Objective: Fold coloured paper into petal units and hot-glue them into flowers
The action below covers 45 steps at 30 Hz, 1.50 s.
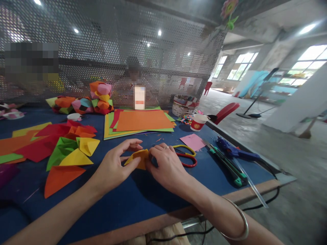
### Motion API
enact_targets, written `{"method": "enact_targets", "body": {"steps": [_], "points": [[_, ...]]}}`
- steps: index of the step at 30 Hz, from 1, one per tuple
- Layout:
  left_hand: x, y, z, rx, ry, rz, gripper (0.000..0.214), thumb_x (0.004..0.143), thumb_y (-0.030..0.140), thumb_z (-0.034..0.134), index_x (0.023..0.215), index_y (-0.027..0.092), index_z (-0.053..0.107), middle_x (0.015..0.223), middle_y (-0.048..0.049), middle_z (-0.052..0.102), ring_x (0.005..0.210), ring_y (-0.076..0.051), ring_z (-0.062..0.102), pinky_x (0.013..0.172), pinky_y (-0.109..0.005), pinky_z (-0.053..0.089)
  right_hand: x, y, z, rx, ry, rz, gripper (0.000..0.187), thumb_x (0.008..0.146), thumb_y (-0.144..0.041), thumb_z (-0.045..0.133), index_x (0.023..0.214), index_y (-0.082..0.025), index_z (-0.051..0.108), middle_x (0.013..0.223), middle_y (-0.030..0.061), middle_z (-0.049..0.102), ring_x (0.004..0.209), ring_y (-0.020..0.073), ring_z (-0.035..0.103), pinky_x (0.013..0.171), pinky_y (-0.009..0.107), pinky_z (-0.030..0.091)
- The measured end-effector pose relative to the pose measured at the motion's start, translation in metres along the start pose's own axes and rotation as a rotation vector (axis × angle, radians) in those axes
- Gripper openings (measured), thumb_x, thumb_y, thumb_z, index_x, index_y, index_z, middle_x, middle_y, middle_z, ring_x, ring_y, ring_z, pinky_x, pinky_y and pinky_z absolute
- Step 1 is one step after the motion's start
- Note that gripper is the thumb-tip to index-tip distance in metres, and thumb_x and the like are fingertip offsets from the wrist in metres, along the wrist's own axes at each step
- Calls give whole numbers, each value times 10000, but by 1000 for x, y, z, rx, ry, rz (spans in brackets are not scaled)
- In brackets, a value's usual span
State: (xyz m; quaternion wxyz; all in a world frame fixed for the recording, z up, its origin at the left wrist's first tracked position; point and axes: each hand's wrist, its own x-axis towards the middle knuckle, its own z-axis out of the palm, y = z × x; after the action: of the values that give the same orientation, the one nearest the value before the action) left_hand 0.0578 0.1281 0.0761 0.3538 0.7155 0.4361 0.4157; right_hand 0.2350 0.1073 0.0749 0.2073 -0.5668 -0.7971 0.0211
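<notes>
A small folded piece of orange-yellow paper [139, 158] lies on the blue table top [133, 200] between both hands. My left hand [114, 165] pinches its left side with thumb and fingers. My right hand [167, 165] presses on its right side with curled fingers; a ring shows on one finger and a bangle on the wrist. Red and yellow handled scissors [187, 158] lie just behind my right hand.
Folded paper shapes [71, 151] and loose coloured sheets lie at the left. A stack of sheets [143, 122] sits ahead, finished paper balls [99, 98] behind it. A pink square [192, 141], red cup [198, 122], basket [185, 103], utility knife [226, 163] and glue gun [235, 151] lie right.
</notes>
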Motion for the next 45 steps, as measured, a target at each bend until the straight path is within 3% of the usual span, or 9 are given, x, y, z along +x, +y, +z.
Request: {"method": "enact_targets", "body": {"steps": [4, 10, 18, 30, 37, 43, 45], "points": [[-1, -2, 0, 107, 3, 34, 289, 845, 406, 634, 1042, 226, 746, 1049, -69, 768, 996, -242, 710, 831, -342, 602, -1, 1, 4, -63, 10, -146, 96, 923, -191, 591, 845, -177, 644, 912, 79, 704, 949, 248, 597, 788, 363, 376], [2, -5, -1, 109, 6, -19, 244, 814, 421, 647, 882, 205, 737, 833, -37, 757, 759, -204, 698, 617, -257, 556, -1, 7, 3, -34, 147, -167, 100, 943, -176, 592, 1014, -200, 659, 1003, 60, 713, 1015, 247, 571, 897, 384, 373], [7, -5, -2, 25, -55, -84, 236, 724, 411, 667, 812, 199, 722, 750, -34, 736, 726, -204, 668, 682, -301, 554, 0, 5, -1, 85, 160, -184, 150, 1013, -203, 541, 947, -200, 676, 963, 57, 727, 962, 222, 586, 875, 367, 386], [2, 0, -1, -3, -115, -120, 256, 746, 435, 685, 824, 192, 710, 806, -10, 699, 571, -125, 545, 509, -224, 431, -1, 4, -4, 369, 155, -85, 156, 908, -46, 605, 828, -180, 604, 869, 46, 696, 853, 188, 595, 788, 310, 423], [4, 2, 0, -47, -155, -147, 270, 750, 428, 665, 827, 175, 720, 783, -23, 705, 698, -176, 624, 632, -259, 498, 0, 5, 0, 401, 182, -94, 115, 953, -146, 605, 845, -188, 607, 876, 42, 689, 850, 186, 603, 833, 332, 423], [6, 1, -1, -83, -143, -183, 272, 727, 427, 666, 820, 176, 706, 756, -24, 709, 705, -189, 638, 661, -276, 490, 0, 5, -3, 430, 183, -108, 243, 1039, -179, 434, 873, -192, 610, 907, 49, 697, 872, 185, 607, 835, 337, 418], [5, 2, -1, -99, -144, -187, 254, 718, 412, 670, 812, 178, 699, 769, -22, 709, 719, -192, 647, 670, -276, 495, -1, 4, -5, 439, 163, -98, 198, 1030, -225, 489, 882, -196, 617, 920, 43, 707, 887, 188, 612, 849, 342, 417]]}}
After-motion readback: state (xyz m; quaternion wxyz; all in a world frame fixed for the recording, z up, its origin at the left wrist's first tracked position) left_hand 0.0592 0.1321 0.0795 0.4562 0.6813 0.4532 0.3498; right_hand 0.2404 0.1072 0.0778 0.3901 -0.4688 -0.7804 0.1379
